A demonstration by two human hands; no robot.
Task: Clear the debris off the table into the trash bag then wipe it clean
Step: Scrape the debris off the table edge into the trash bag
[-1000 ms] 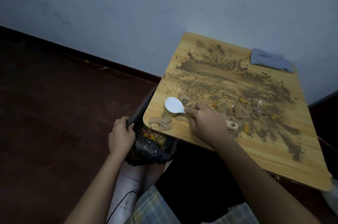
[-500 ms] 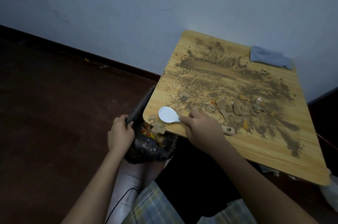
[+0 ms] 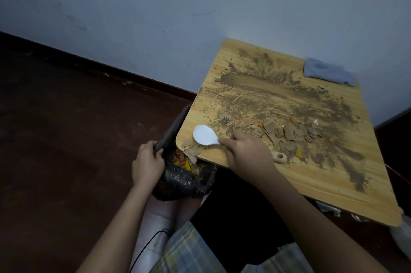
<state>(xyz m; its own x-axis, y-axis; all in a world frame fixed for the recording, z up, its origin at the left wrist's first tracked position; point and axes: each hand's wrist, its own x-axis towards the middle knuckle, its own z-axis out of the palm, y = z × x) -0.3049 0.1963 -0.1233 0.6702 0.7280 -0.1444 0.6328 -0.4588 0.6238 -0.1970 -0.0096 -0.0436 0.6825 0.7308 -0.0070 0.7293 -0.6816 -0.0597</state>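
Observation:
A small wooden table [image 3: 333, 186] is smeared with brown dirt and strewn with cardboard scraps [image 3: 287, 134]. My right hand [image 3: 246, 152] grips the handle of a white scoop [image 3: 203, 135] near the table's front left corner; its wooden handle end sticks out behind my hand. A few scraps [image 3: 192, 152] lie at the corner's edge, some hanging over it. My left hand [image 3: 146, 163] grips the rim of a black trash bag [image 3: 184, 181] held open just below that corner, with coloured scraps inside.
A folded grey cloth [image 3: 327, 71] lies at the table's far right corner. The table stands against a pale blue wall, with dark red floor to the left. My legs in plaid shorts are below, beside a thin black cable [image 3: 146, 248].
My right hand has swept the scoop left toward the table's corner, pushing several scraps to the edge and over it. My left hand keeps the bag in place.

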